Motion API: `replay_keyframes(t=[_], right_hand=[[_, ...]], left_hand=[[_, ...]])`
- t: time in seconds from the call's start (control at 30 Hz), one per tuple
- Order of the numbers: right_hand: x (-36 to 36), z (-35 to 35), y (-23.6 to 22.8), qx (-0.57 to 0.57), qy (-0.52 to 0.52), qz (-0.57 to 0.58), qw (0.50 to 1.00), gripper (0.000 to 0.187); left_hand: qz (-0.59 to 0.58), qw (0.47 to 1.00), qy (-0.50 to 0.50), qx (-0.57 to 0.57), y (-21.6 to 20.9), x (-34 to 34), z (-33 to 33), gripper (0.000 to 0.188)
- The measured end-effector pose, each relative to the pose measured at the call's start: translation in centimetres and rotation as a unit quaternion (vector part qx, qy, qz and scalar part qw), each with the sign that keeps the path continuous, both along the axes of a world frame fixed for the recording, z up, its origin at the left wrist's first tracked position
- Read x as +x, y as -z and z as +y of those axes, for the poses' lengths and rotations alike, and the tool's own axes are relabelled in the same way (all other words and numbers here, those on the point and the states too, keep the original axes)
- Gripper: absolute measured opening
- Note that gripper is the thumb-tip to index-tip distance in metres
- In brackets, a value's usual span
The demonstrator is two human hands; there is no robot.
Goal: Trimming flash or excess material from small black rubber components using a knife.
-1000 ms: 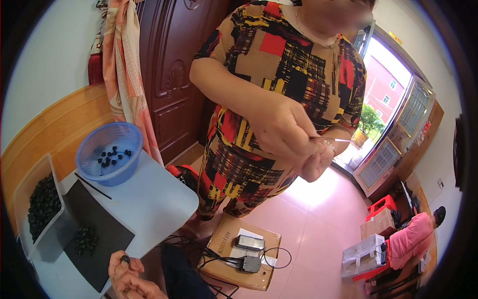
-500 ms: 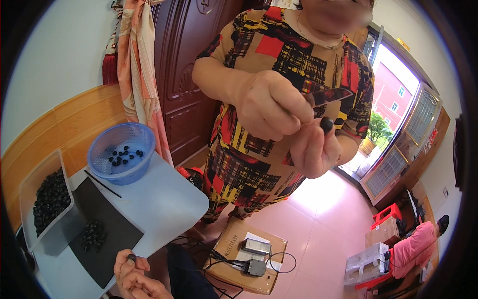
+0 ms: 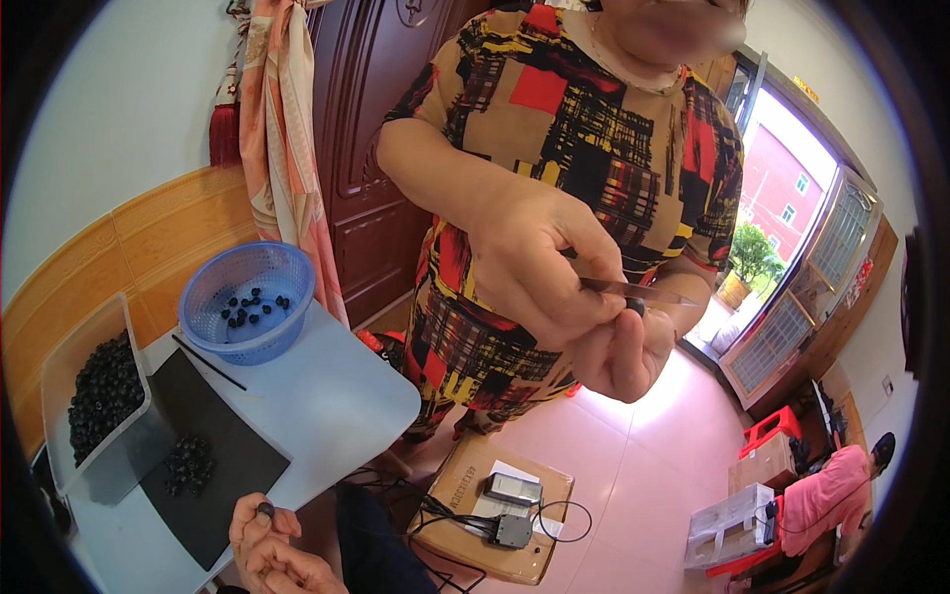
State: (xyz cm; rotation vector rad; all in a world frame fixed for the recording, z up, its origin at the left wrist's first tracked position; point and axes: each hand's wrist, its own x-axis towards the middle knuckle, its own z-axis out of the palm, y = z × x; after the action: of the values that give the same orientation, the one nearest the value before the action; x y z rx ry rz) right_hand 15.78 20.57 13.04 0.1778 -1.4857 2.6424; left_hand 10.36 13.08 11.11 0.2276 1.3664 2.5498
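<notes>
A co-worker in a patterned outfit (image 3: 554, 148) stands beyond the pale bench (image 3: 327, 396). On it, a translucent tub (image 3: 124, 475) full of dark round pieces sits beside a black mat (image 3: 233, 450) bearing a small heap (image 3: 188, 463); a blue basket (image 3: 262, 345) holds a few more. At the lower edge, the wearer's left hand (image 3: 247, 530) pinches one dark piece (image 3: 265, 510) at the fingertips; the right hand (image 3: 297, 572) is half curled close by, and whether it grips anything cannot be told. The co-worker's knife (image 3: 648, 291), broadside half a second ago, has turned nearly edge-on, apparently meeting the dark morsel (image 3: 635, 307) they hold.
</notes>
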Motion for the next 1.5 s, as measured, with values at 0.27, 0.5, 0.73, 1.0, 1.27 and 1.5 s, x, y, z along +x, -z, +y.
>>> replay_keyframes(t=[0.27, 0.5, 0.73, 1.0, 1.27, 1.5], right_hand=[[0.4, 0.6, 0.1, 0.005, -0.008, 0.000, 1.000, 0.019], [1.1, -0.3, -0.1, 0.007, -0.020, -0.002, 1.000, 0.020], [1.4, -1.3, -1.4, -0.033, -0.050, 0.003, 0.998, 0.026], [7.4, 1.7, -3.9, -0.042, -0.051, 0.050, 0.997, 0.008], [12.4, 6.8, -8.9, -0.098, -0.107, -0.024, 0.989, 0.007], [13.8, 8.4, -10.9, -0.099, -0.159, -0.050, 0.981, 0.007]], left_hand=[[0.027, 0.999, 0.033, 0.018, 0.7, 0.3, 0.2, 0.030], [0.048, 0.997, 0.057, 0.032, 0.9, 1.2, 0.2, 0.027], [0.042, 0.999, -0.005, 0.016, 1.1, 2.0, -0.4, 0.023], [-0.047, 0.992, -0.113, -0.042, -5.2, 8.5, 0.3, 0.016], [-0.047, 0.984, -0.169, -0.019, -9.5, 15.6, 3.8, 0.017], [-0.052, 0.989, -0.137, -0.001, -12.0, 18.1, 4.2, 0.019]])
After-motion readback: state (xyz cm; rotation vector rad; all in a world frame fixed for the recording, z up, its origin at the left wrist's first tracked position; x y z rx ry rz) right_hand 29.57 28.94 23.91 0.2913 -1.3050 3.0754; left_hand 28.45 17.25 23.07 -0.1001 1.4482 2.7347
